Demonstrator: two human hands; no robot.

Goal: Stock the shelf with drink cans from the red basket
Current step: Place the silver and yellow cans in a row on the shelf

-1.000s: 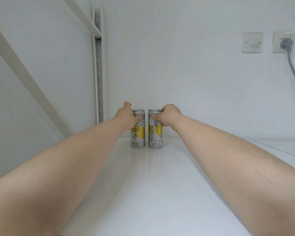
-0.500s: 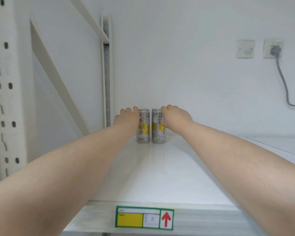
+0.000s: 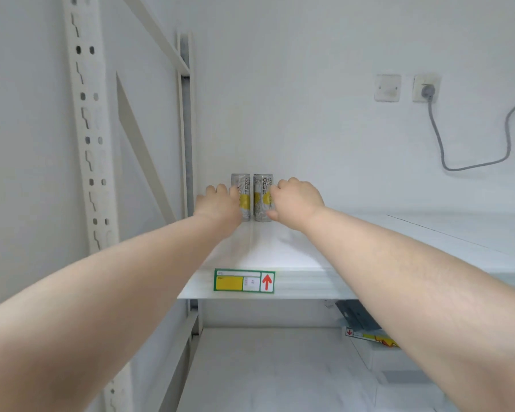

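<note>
Two slim silver-and-yellow drink cans stand upright side by side at the back of the white shelf, the left can and the right can nearly touching. My left hand hovers at the left can's left side with fingers spread, covering its lower left part. My right hand sits just right of the right can, fingers loosely curled and thumb close to the can's base. Neither hand wraps a can. The red basket is out of view.
A green-framed price label with a red arrow sits on the shelf's front edge. A perforated white upright and diagonal brace stand at left. A wall socket with grey cable is at right. A lower shelf holds a white box.
Both hands have loosened from the cans and drawn back slightly. My head has pulled back and tilted down, so the shelf edge and lower shelf now show.
</note>
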